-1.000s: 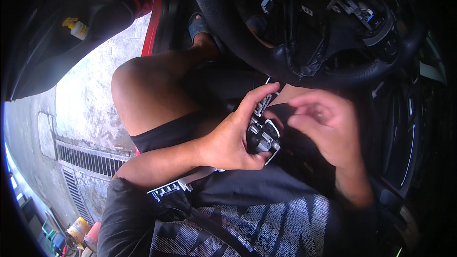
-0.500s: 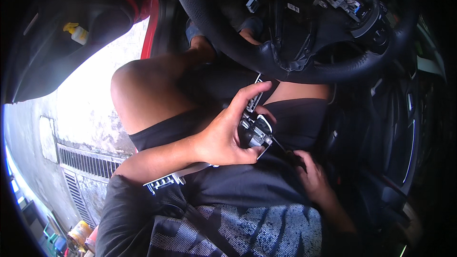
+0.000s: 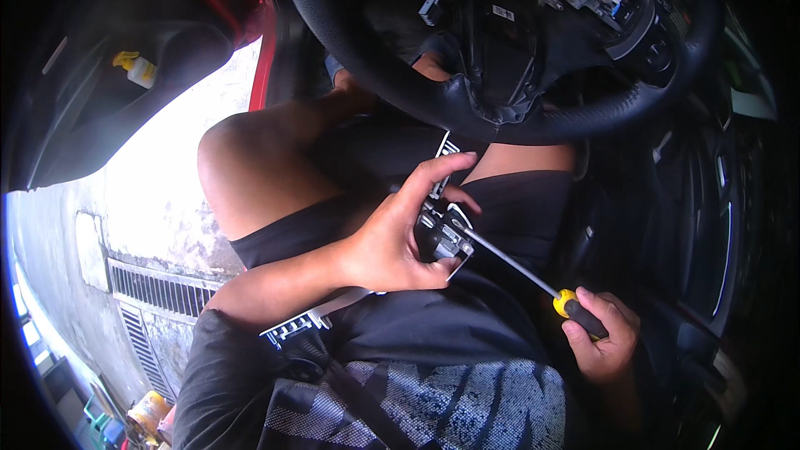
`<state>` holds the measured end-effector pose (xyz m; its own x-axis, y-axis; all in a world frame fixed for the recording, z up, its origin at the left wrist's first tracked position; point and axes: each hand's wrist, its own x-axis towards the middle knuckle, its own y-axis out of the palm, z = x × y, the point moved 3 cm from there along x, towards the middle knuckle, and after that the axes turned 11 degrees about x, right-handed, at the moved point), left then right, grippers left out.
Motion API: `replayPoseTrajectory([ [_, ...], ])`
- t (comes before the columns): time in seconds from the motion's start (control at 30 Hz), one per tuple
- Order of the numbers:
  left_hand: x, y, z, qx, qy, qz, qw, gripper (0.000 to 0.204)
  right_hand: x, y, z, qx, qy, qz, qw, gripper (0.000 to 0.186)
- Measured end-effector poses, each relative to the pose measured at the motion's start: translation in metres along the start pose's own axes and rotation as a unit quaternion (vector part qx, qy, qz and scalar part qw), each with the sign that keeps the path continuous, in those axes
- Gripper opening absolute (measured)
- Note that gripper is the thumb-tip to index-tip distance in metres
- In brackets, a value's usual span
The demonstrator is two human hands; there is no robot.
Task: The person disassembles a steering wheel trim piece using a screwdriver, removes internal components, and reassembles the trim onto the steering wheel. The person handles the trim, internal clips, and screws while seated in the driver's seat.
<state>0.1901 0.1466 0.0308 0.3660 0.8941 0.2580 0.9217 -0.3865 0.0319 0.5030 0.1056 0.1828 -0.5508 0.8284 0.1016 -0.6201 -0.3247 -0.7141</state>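
My left hand is closed round a black and silver trim component with slotted metal sections, above my lap. A yellow and black screwdriver is gripped in my right hand; its long shaft reaches up-left to the component, with the tip at or very close to it. Another slotted silver piece lies on my lap by my left forearm.
A steering wheel with exposed fittings arches above my legs. The open car door on the left holds a yellow-topped bottle. Outside are pavement, a drain grate and several buckets. Dark console trim is at right.
My right hand has dropped from beside the component to the lower right, taken hold of the screwdriver and brought its shaft up to the component. My left hand keeps its grip.
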Motion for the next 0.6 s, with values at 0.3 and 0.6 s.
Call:
replayPoseTrajectory([
  [0.3, 0.0, 0.002, -0.001, 0.02, 0.006, 0.011, 1.0, 0.115, 0.019, -0.008, 0.018, -0.064, -0.018, 0.023, 0.997, 0.04],
  [0.6, 0.001, 0.0, 0.001, 0.027, 0.014, 0.003, 1.0, 0.113, 0.021, -0.007, 0.018, -0.146, -0.089, 0.024, 0.985, 0.04],
])
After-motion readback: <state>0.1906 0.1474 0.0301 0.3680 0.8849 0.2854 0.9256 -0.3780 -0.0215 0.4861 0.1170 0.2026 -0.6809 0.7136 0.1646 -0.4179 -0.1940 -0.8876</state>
